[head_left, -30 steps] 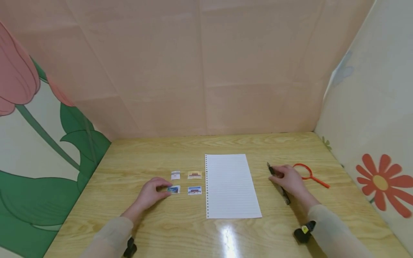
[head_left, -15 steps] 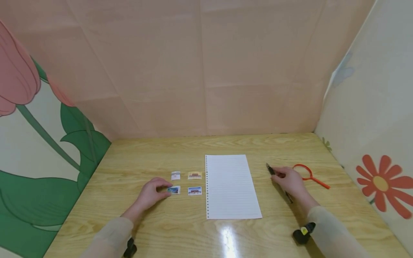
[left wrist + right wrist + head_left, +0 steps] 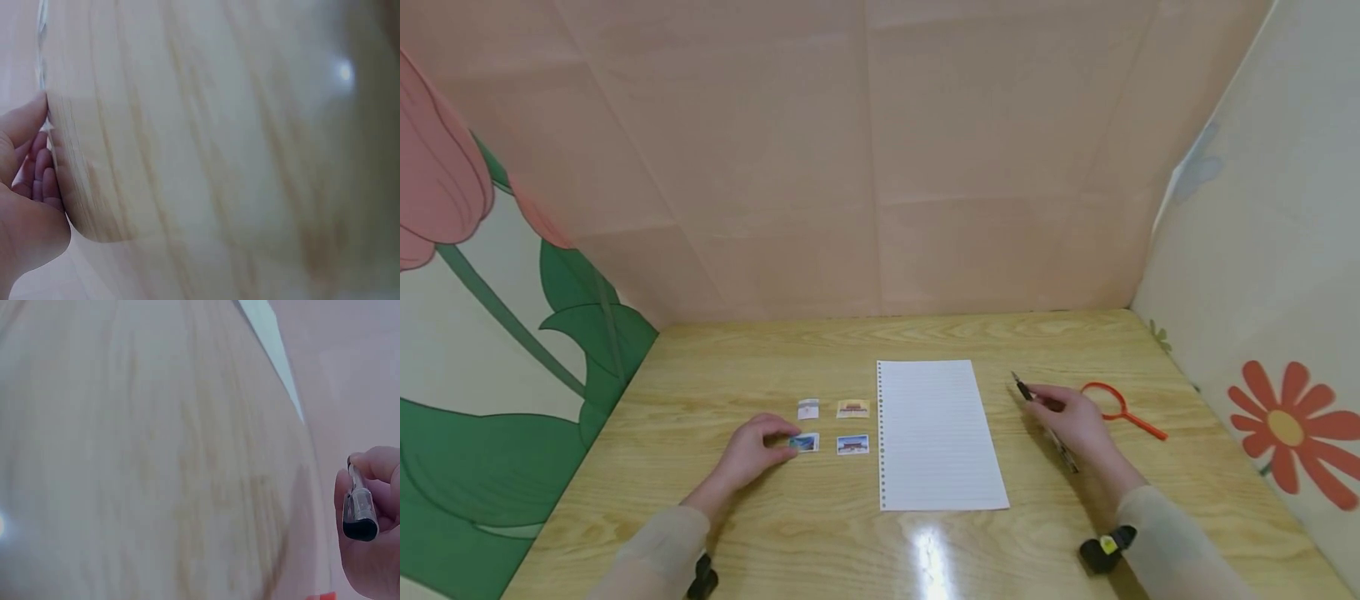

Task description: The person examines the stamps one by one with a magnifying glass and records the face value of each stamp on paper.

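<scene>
My left hand (image 3: 748, 450) lies low on the table, thumb and fingertips touching the left side of a blue-green picture stamp (image 3: 807, 442). The stamp is flat, its left edge partly covered. In the left wrist view the fingers (image 3: 40, 178) are loosely bent; the stamp cannot be made out there. To the right of the lined paper, my right hand (image 3: 1075, 421) pinches a slim pen (image 3: 1063, 455) between thumb and fingers. Its silvery tip points away and to the left. The right wrist view shows its clear barrel (image 3: 360, 503) with a black end.
A pale stamp (image 3: 808, 408), a yellow stamp (image 3: 853, 408) and a blue-and-red stamp (image 3: 852, 444) lie around the touched one. Lined, punched paper (image 3: 936, 433) lies mid-table. A red-framed magnifying glass (image 3: 1123, 410) lies right of the right hand. Fabric walls (image 3: 880, 167) enclose the table.
The pen in my right hand has shifted slightly, its tip moving left and farther from me. My left hand and the stamps have stayed put.
</scene>
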The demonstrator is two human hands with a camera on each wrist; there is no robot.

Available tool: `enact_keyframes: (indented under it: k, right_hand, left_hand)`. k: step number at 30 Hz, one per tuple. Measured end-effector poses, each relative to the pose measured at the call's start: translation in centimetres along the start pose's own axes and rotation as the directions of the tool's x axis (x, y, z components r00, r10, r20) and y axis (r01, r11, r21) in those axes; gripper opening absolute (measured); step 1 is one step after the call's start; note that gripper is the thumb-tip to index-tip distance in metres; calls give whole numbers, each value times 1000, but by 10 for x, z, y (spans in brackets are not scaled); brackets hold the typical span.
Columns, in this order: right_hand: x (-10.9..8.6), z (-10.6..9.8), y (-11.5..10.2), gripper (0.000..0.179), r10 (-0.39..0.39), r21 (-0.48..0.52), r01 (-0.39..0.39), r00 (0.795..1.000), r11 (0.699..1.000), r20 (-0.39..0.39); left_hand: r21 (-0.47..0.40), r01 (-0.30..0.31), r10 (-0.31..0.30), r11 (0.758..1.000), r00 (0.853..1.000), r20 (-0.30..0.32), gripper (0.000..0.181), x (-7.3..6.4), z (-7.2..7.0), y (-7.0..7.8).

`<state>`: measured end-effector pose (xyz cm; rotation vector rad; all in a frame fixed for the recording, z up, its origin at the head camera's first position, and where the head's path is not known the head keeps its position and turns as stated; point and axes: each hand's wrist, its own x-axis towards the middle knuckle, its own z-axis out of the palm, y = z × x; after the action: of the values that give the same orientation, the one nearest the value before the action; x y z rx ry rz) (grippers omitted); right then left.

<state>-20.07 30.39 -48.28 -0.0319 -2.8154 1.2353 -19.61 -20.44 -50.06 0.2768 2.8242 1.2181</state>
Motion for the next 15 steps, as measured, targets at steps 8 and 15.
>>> enact_keyframes:
  k: [8, 15]
  right_hand:
    - [-3, 7, -15, 39, -28, 123, 26, 999, 992, 17]
    - [-5, 13, -21, 42, -82, 138, 74, 995, 988, 49]
  left_hand:
    - [5, -63, 63, 998, 998, -28, 27, -1, 2, -3]
    - [-3, -148, 147, 989, 984, -102, 40, -2, 8, 4]
